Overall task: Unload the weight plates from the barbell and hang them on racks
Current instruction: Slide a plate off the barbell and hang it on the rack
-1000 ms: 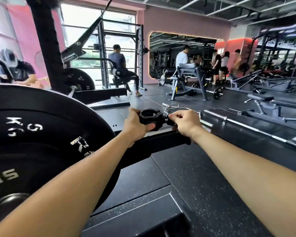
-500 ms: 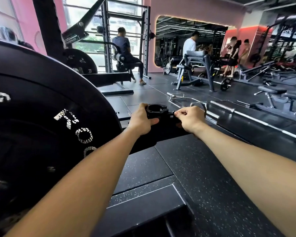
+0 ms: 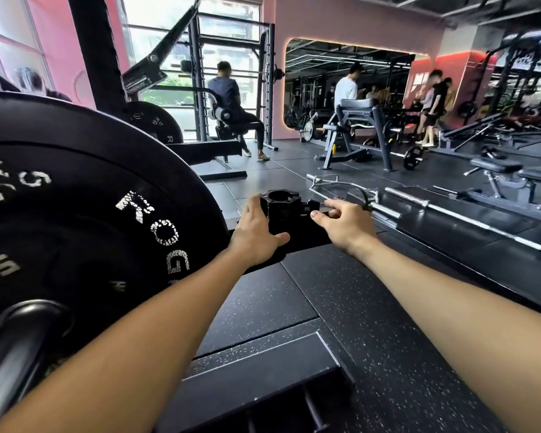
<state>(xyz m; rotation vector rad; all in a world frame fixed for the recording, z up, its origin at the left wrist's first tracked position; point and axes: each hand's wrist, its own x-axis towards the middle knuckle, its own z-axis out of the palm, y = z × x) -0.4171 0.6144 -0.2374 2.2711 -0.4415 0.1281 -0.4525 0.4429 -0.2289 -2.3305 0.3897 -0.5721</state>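
Note:
A big black bumper plate (image 3: 91,214) with white lettering fills the left, loaded on the steel barbell sleeve (image 3: 22,339) at bottom left. Ahead of it, my left hand (image 3: 256,235) grips a black clamp collar (image 3: 283,207) from its left side, over a black frame beam. My right hand (image 3: 347,226) is at the collar's right end. Its fingers are spread and its thumb is close to the lever tab, holding nothing. Another black plate (image 3: 156,123) hangs on the rack behind, beside the black upright (image 3: 97,57).
Chrome bars (image 3: 419,204) lie on the floor to the right of my hands. A bench (image 3: 497,173) stands at far right and a grey machine (image 3: 356,126) in the middle. A person sits at a machine (image 3: 228,104) by the window; others stand by the mirror. Black rubber flooring (image 3: 356,307) lies below my arms.
My right hand has let go of the collar's lever and its fingers have spread. My left hand keeps the collar. The view has shifted, so the plate looms larger.

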